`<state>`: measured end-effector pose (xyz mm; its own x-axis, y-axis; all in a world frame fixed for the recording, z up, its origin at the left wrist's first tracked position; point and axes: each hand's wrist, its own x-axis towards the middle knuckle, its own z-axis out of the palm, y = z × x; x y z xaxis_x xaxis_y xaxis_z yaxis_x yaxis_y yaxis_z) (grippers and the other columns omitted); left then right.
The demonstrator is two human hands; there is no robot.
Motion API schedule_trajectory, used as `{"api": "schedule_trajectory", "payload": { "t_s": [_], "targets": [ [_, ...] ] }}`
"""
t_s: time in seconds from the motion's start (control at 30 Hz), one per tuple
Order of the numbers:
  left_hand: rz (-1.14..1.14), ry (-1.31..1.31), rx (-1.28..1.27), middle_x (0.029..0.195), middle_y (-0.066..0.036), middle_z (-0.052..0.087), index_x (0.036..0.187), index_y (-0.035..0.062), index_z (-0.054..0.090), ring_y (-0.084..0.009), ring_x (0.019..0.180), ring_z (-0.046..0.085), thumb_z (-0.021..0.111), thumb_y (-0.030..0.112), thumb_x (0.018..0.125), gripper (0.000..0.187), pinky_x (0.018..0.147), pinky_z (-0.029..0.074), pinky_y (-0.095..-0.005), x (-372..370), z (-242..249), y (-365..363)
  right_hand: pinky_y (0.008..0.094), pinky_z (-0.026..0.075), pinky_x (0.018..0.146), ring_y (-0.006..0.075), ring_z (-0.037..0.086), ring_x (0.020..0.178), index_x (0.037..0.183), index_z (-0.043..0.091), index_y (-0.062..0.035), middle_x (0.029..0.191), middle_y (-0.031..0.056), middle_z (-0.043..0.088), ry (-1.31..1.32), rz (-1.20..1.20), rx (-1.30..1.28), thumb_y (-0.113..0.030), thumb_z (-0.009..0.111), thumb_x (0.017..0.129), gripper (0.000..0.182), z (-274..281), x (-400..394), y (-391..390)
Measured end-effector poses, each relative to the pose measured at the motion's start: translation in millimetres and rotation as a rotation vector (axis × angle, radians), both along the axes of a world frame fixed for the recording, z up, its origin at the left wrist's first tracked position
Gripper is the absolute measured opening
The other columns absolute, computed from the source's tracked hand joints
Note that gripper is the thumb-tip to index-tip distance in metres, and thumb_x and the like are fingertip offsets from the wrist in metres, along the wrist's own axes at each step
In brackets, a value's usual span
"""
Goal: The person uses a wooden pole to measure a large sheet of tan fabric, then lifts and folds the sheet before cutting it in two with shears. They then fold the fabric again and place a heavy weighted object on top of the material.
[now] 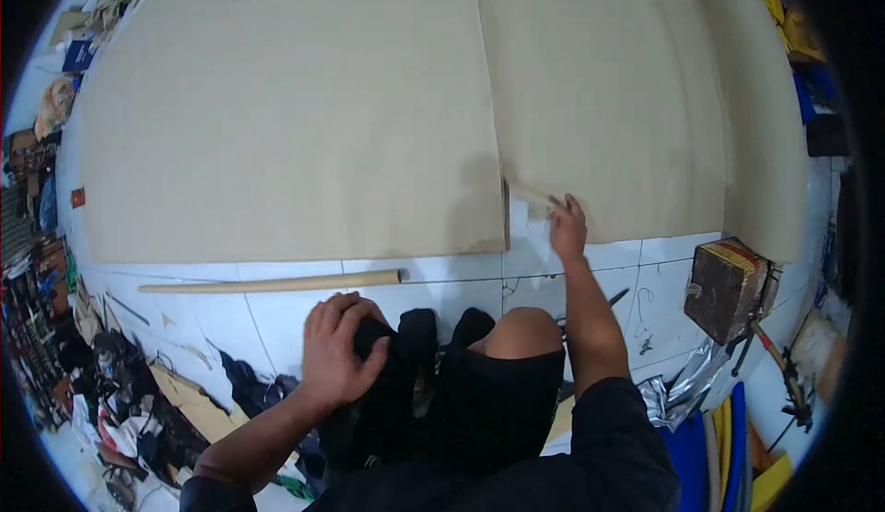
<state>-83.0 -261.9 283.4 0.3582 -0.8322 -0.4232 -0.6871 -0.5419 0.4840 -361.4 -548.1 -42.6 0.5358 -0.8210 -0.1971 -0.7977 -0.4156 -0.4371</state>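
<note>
A large tan sheet [295, 125], which looks like cardboard or thick paper, covers the floor ahead of me. A second tan sheet [627, 106] lies along its right side. My right hand [569, 226] reaches to the near left corner of this second sheet and pinches its raised edge, with floor tile showing beneath. What exactly lies between the fingertips is small and blurred. My left hand [339, 346] rests on my left knee with its fingers apart, holding nothing. Just beyond it lies a long tan cardboard tube [277, 285] on the tiles.
A worn brown box [728, 286] stands at the right by the sheet's corner. Crumpled silver foil [691, 383] and blue and yellow rolls [719, 438] lie at the lower right. Clutter [120, 374] crowds the left side of the white tiled floor [608, 277].
</note>
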Motion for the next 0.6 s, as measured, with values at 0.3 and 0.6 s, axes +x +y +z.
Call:
{"api": "schedule_trajectory", "payload": {
  "t_s": [0.3, 0.6],
  "targets": [
    [0.001, -0.010, 0.212, 0.138, -0.024, 0.041, 0.123, 0.0096, 0.054, -0.0435, 0.132, 0.035, 0.062, 0.033, 0.082, 0.048, 0.111, 0.025, -0.0551, -77, 77, 14, 0.0384, 0.037, 0.105, 0.0281, 0.050, 0.121, 0.138, 0.043, 0.0014, 0.136, 0.0139, 0.050, -0.744, -1.196, 0.620, -0.038, 0.053, 0.095, 0.058, 224, -82, -171],
    [0.322, 0.345, -0.109, 0.113, -0.020, 0.059, 0.116, 0.0042, 0.059, -0.0360, 0.109, 0.056, 0.065, 0.030, 0.085, 0.041, 0.096, 0.044, -0.0431, -116, 120, -147, 0.0416, 0.042, 0.101, 0.0273, 0.053, 0.114, 0.126, 0.050, 0.0056, 0.125, 0.0164, 0.056, -1.091, -1.374, 0.161, -0.031, 0.048, 0.096, 0.048, 477, -38, -168]
  ]
}}
